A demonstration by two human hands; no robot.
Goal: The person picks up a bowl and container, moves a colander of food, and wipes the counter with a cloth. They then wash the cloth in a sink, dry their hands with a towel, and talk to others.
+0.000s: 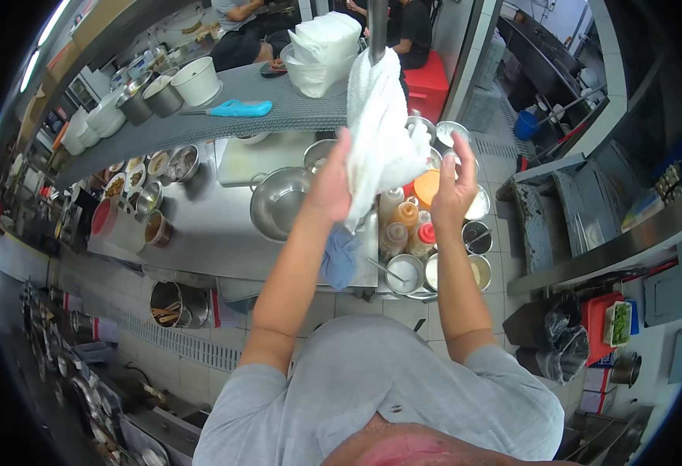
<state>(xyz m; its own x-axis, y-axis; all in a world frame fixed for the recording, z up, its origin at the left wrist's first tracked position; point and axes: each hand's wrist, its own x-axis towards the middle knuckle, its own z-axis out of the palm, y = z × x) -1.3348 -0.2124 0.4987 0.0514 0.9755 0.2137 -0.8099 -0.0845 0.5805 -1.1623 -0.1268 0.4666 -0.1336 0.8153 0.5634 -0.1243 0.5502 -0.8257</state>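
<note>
A white towel (383, 128) hangs bunched against the metal pole at the end of the shelf, its lower corner trailing above the counter. My left hand (330, 182) is at the towel's left edge, fingers pointing up and partly hidden by the cloth; it looks flat, not wrapped round it. To the right of the towel, my right hand (457, 188) is raised with its fingers apart and nothing in it. Below the hands are squeeze bottles (405, 215), one with a red cap, and a blue cloth (341, 257) over the counter edge.
A large steel bowl (279, 206) and a pale cutting board (259, 161) sit on the steel counter (209, 225). Above it, the shelf (302, 109) holds a blue-handled tool (240, 109) and white containers (196, 81). Several metal pots (405, 273) stand below right. People sit beyond the shelf.
</note>
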